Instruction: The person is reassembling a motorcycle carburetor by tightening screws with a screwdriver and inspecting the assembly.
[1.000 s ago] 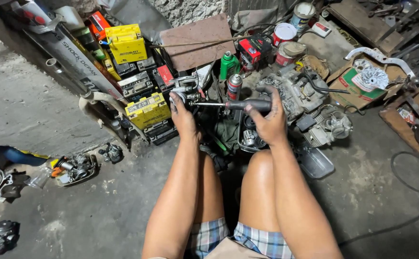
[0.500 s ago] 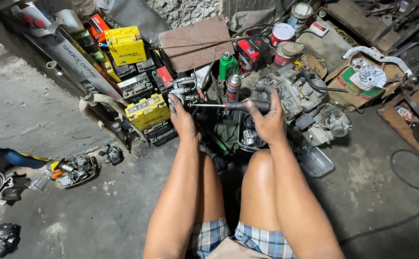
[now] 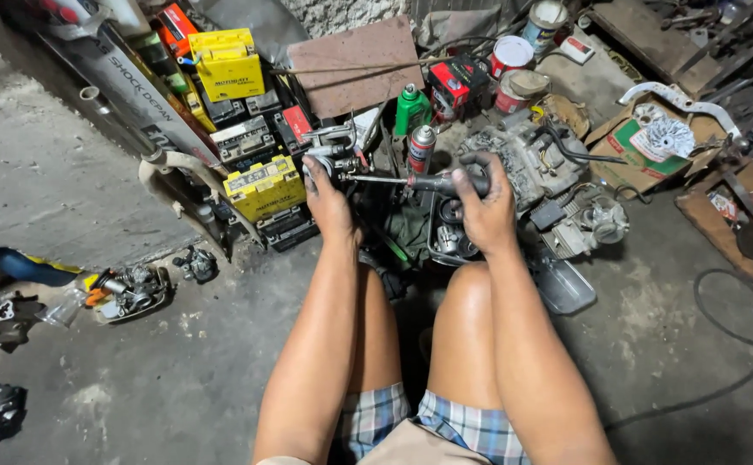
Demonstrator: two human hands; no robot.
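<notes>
While the left hand (image 3: pixel 329 196) clasps a small metal engine part (image 3: pixel 332 155) above the yellow battery (image 3: pixel 264 185), we note the right hand (image 3: pixel 482 205) fisted around a screwdriver (image 3: pixel 420 182) whose shaft spans the gap, tip meeting the part.

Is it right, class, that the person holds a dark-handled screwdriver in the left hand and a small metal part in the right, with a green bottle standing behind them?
No, the hands are swapped. The head view shows the right hand gripping the dark-handled screwdriver and the left hand holding the small metal part. The green bottle does stand behind them.
</notes>
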